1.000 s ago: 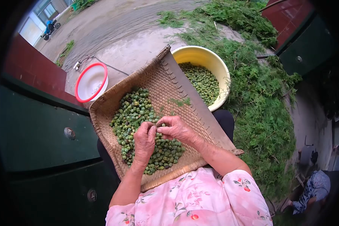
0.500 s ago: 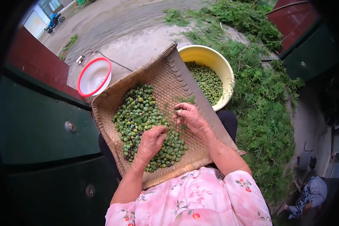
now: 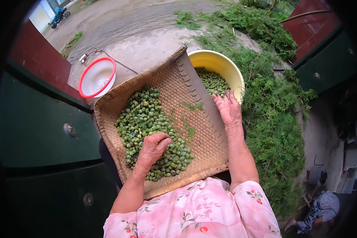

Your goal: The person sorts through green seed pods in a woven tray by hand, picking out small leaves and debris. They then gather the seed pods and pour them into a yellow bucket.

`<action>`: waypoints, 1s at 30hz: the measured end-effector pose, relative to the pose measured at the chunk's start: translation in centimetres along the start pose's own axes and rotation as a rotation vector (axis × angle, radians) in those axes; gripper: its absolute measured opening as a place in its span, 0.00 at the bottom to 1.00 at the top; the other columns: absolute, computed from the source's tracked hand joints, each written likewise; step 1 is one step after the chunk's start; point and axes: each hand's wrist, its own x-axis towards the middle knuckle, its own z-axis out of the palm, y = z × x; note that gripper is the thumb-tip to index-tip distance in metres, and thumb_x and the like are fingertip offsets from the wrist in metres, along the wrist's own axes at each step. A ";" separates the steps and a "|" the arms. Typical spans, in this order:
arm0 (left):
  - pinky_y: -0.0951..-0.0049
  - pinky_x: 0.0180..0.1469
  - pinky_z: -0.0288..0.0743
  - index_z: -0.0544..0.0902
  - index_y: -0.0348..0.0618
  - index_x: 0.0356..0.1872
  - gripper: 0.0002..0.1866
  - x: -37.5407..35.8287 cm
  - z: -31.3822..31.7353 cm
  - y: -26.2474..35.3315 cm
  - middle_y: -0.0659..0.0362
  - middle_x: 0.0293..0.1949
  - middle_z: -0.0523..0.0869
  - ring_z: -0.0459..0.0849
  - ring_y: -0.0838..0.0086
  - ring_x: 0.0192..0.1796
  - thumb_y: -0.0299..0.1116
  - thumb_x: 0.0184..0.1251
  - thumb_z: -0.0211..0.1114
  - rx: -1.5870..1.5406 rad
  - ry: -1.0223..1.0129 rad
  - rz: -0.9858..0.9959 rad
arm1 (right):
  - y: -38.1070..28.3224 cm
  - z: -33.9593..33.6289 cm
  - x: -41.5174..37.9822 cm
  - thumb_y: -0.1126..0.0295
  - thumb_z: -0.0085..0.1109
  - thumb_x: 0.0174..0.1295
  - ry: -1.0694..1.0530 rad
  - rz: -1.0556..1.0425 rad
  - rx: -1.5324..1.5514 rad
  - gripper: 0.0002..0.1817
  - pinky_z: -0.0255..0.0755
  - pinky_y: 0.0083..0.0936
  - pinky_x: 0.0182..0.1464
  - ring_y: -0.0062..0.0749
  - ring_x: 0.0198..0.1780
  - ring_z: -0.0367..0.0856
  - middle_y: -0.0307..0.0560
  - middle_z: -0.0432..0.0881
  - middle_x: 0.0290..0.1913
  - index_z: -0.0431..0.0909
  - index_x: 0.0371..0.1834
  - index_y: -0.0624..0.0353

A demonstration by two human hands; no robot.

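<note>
A woven winnowing basket [image 3: 204, 137] lies across my lap, holding a heap of small green cones [image 3: 144, 119] on its left side. My left hand [image 3: 154, 146] rests on the heap with its fingers curled down into the cones. My right hand [image 3: 228, 108] reaches over the basket's right rim, fingers spread and empty, above the yellow basin [image 3: 226, 65]. The basin holds more green cones [image 3: 211, 81]. A few green sprigs [image 3: 188, 127] lie on the bare weave between my hands.
A white bowl with a red rim [image 3: 96, 77] stands on the concrete beyond the basket's left corner. Cut green branches [image 3: 275, 119] cover the ground at right. A dark green and red door panel [image 3: 39, 119] is at left. Another person [image 3: 315, 212] crouches at bottom right.
My right hand left my left hand, moved right across the basket and opened over the yellow basin. My left hand dropped onto the heap of cones.
</note>
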 end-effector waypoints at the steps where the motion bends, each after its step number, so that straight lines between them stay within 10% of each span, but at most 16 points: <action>1: 0.79 0.28 0.73 0.82 0.35 0.34 0.07 0.0 0.0 0.2 0.62 0.25 0.81 0.79 0.82 0.25 0.30 0.64 0.63 -0.052 -0.001 -0.034 | -0.1 -0.1 0.0 0.65 0.58 0.64 -0.008 -0.013 -0.001 0.44 0.60 0.51 0.68 0.58 0.74 0.43 0.60 0.28 0.75 0.37 0.72 0.68; 7: 0.81 0.30 0.75 0.82 0.35 0.37 0.07 0.1 -0.8 0.2 0.62 0.28 0.83 0.79 0.82 0.26 0.29 0.66 0.61 -0.408 0.071 -0.165 | -0.3 -0.5 0.1 0.65 0.56 0.66 -0.017 -0.134 -0.313 0.41 0.58 0.51 0.68 0.63 0.74 0.42 0.61 0.28 0.75 0.40 0.74 0.64; 11: 0.81 0.29 0.75 0.82 0.35 0.39 0.07 0.2 -1.7 0.8 0.60 0.29 0.84 0.78 0.82 0.25 0.29 0.66 0.61 -0.496 0.185 -0.201 | 2.3 0.0 0.2 0.68 0.55 0.64 -0.191 -0.427 -1.813 0.30 0.59 0.52 0.67 0.55 0.72 0.53 0.55 0.57 0.72 0.58 0.69 0.58; 15: 0.81 0.28 0.75 0.82 0.35 0.40 0.08 0.2 -2.0 0.4 0.60 0.29 0.84 0.78 0.82 0.25 0.28 0.66 0.60 -0.519 0.248 -0.215 | 8.0 0.4 -1.6 0.64 0.58 0.61 -0.410 -0.631 -2.298 0.27 0.51 0.54 0.69 0.53 0.71 0.55 0.55 0.64 0.67 0.66 0.64 0.55; 21: 0.81 0.29 0.74 0.82 0.36 0.40 0.08 0.2 -3.0 0.0 0.61 0.29 0.84 0.78 0.82 0.25 0.30 0.66 0.60 -0.566 0.322 -0.212 | 9.9 3.2 -7.5 0.66 0.60 0.57 -0.762 -0.420 -2.454 0.27 0.52 0.54 0.68 0.51 0.70 0.59 0.55 0.63 0.67 0.67 0.61 0.61; 22: 0.81 0.28 0.74 0.82 0.36 0.40 0.08 0.2 -3.2 -0.2 0.61 0.29 0.84 0.78 0.83 0.25 0.30 0.66 0.60 -0.578 0.341 -0.206 | 9.8 2.3 -7.8 0.73 0.60 0.52 -0.859 -0.684 -2.455 0.22 0.62 0.47 0.63 0.50 0.63 0.66 0.54 0.70 0.59 0.72 0.52 0.63; 25: 0.81 0.28 0.74 0.82 0.36 0.40 0.08 0.4 -3.8 -1.2 0.61 0.28 0.84 0.78 0.83 0.24 0.30 0.66 0.61 -0.609 0.376 -0.226 | 8.2 3.0 -8.4 0.79 0.57 0.48 -0.939 -0.291 -2.338 0.13 0.69 0.39 0.54 0.49 0.53 0.71 0.53 0.73 0.48 0.75 0.40 0.63; 30: 0.81 0.28 0.74 0.82 0.38 0.39 0.07 0.4 -4.2 -1.2 0.61 0.28 0.84 0.78 0.82 0.24 0.31 0.66 0.61 -0.678 0.404 -0.275 | 8.0 1.7 -8.8 0.81 0.52 0.51 -0.869 -0.282 -2.157 0.07 0.70 0.37 0.46 0.48 0.43 0.74 0.52 0.75 0.36 0.76 0.34 0.63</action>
